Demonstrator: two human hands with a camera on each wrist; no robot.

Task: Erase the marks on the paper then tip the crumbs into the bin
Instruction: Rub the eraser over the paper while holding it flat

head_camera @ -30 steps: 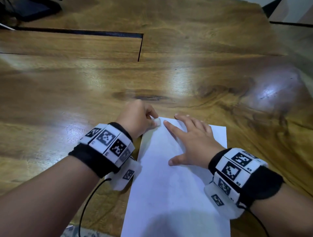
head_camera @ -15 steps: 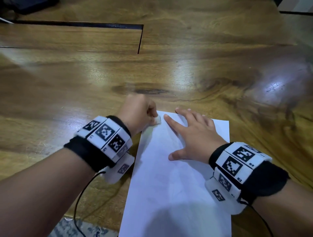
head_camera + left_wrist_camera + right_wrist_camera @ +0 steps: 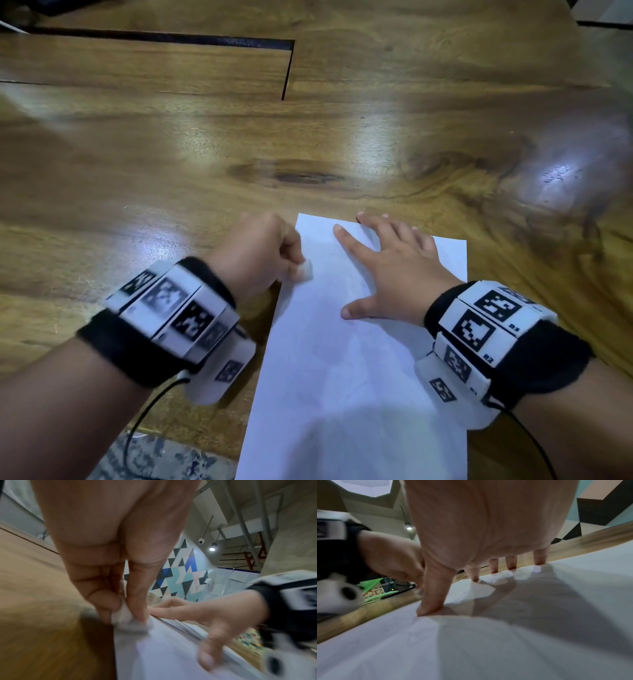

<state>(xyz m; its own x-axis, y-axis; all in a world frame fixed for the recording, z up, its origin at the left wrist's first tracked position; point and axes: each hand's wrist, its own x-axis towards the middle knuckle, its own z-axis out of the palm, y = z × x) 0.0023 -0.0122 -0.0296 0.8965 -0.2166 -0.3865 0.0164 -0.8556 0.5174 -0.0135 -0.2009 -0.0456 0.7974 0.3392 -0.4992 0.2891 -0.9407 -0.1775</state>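
From the head camera, a glossy, knotted brown wooden table (image 3: 342, 144) with a dark slot cut into its far part carries a white rectangular sheet of paper (image 3: 342, 394), smooth and lying flat under both hands. The left hand (image 3: 253, 257), curled into a fist at the sheet's left edge, pinches a small white block eraser (image 3: 304, 270) against the paper; the right hand (image 3: 394, 274) lies flat just to the eraser's right, fingers straight and spread, pressing the sheet's far end down. Both wrists wear black bands with white square-patterned marker blocks (the left one is blurred). The left wrist camera adds what the head view lacks: the thumb and fingers (image 3: 137, 596) clamped on the soft-edged eraser (image 3: 126, 620) at the paper's (image 3: 171, 655) rim, and behind them a wall of blue, black and white triangles, grey ceiling pipes and a lit lamp. The right wrist camera shows the thumb (image 3: 435, 599) and fingertips planted on the paper (image 3: 471, 649), faint pencil traces near the thumb, and green sheets beyond the left hand (image 3: 390, 557).
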